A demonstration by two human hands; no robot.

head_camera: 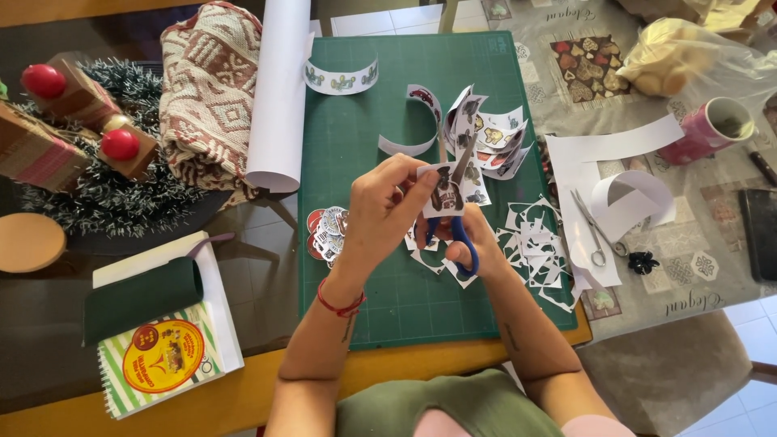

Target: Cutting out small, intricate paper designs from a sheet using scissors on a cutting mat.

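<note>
Green cutting mat [380,307] on the surface, centre frame. Above it, left hand [380,214] pinches a printed paper cutout [447,190]; right hand [477,243] grips blue-handled scissors [463,235], blades at the cutout. White scraps [534,243] lie right of centre; cut stickers [328,231] lie left.

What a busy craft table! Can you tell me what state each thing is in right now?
left hand: pinching the sticker sheet
sticker sheet: held up, partly cut
right hand: gripping the blue scissors
blue scissors: cutting into the sheet
metal scissors: lying unused
white paper roll: rolled up
pink mug: tipped on its side
</note>
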